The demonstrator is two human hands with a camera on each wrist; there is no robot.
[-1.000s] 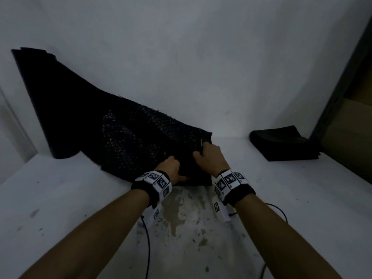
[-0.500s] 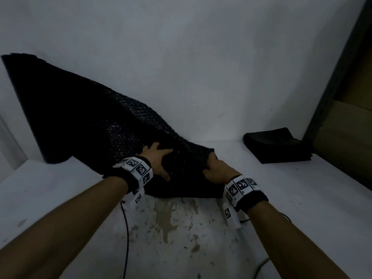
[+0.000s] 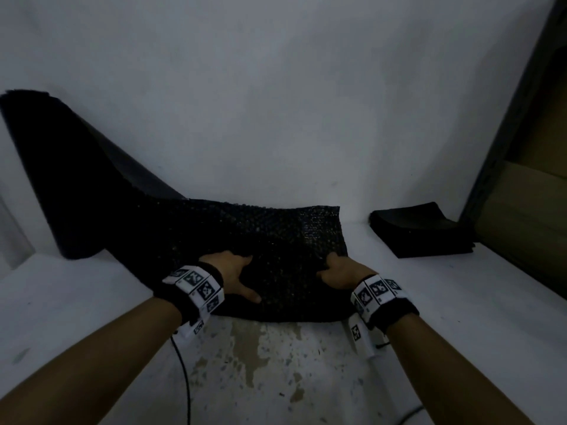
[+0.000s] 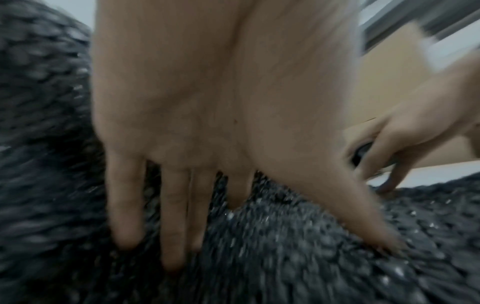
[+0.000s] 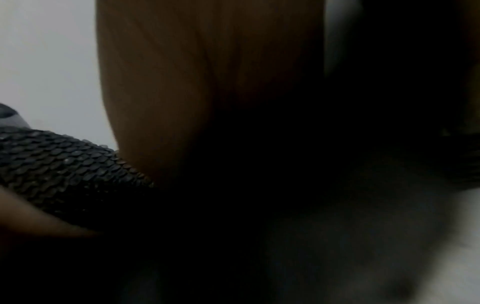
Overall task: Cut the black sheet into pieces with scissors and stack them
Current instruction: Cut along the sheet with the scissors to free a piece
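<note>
A black bubble-textured sheet (image 3: 276, 240) (image 4: 311, 257) (image 5: 64, 164) lies spread on the white table (image 3: 306, 378). Its far-left part rises against the wall (image 3: 61, 179). My left hand (image 3: 233, 271) (image 4: 207, 123) presses flat on the sheet, fingers straight and thumb spread. My right hand (image 3: 337, 271) (image 4: 415, 139) (image 5: 194, 82) sits at the sheet's right side with fingers curled. The left wrist view shows them round a dark loop, seemingly a scissors handle (image 4: 361, 152); the blades are hidden. A stack of cut black pieces (image 3: 420, 228) lies at the back right.
A white wall stands close behind the table. A dark frame and brown cardboard (image 3: 521, 210) close off the right side. A thin black cable (image 3: 184, 378) trails over the stained near part of the table.
The sheet's end has been pulled out and laid flatter toward the right. My left hand went from gripping its edge to pressing flat. My right hand moved right.
</note>
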